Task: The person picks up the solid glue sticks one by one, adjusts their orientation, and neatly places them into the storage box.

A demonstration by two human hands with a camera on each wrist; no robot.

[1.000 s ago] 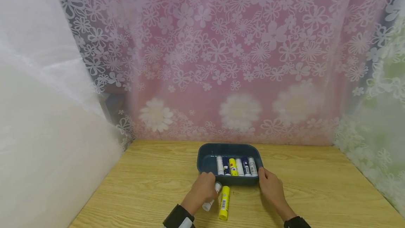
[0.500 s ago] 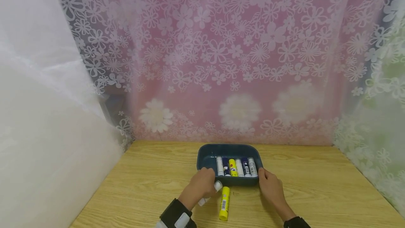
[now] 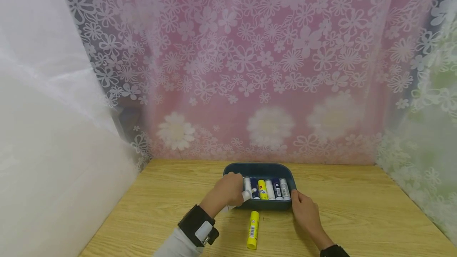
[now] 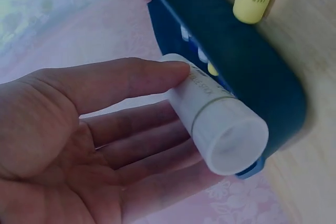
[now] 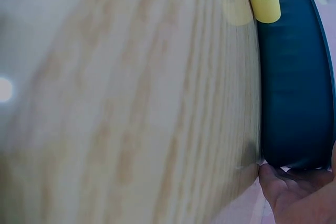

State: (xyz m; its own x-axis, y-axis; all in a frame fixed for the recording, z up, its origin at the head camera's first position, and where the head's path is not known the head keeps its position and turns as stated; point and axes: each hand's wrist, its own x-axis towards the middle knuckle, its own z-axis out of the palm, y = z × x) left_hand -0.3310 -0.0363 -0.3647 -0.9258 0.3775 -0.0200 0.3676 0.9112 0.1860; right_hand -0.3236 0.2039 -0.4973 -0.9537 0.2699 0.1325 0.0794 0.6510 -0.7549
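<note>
My left hand (image 3: 225,190) pinches a white glue stick (image 4: 223,119) between thumb and fingers, over the left front edge of a dark teal plastic tray (image 3: 265,205). In the left wrist view the stick's blunt end faces the camera. My right hand (image 3: 308,212) holds the tray by its right front corner, thumb up at the rim. Inside the tray several glue sticks lie side by side, among them a yellow one (image 3: 262,189) and a dark blue one (image 3: 277,188). The tray's left end is partly hidden behind my left hand.
Another yellow glue stick (image 3: 253,230) lies on the wooden table (image 3: 357,209) in front of the tray. A pink flowered curtain (image 3: 214,70) hangs behind the table, and pale sheeting (image 3: 53,150) stands along the left side.
My left hand has raised the white glue stick from beside the yellow one and carried it forward to the tray's edge. The right hand stays at the corner.
</note>
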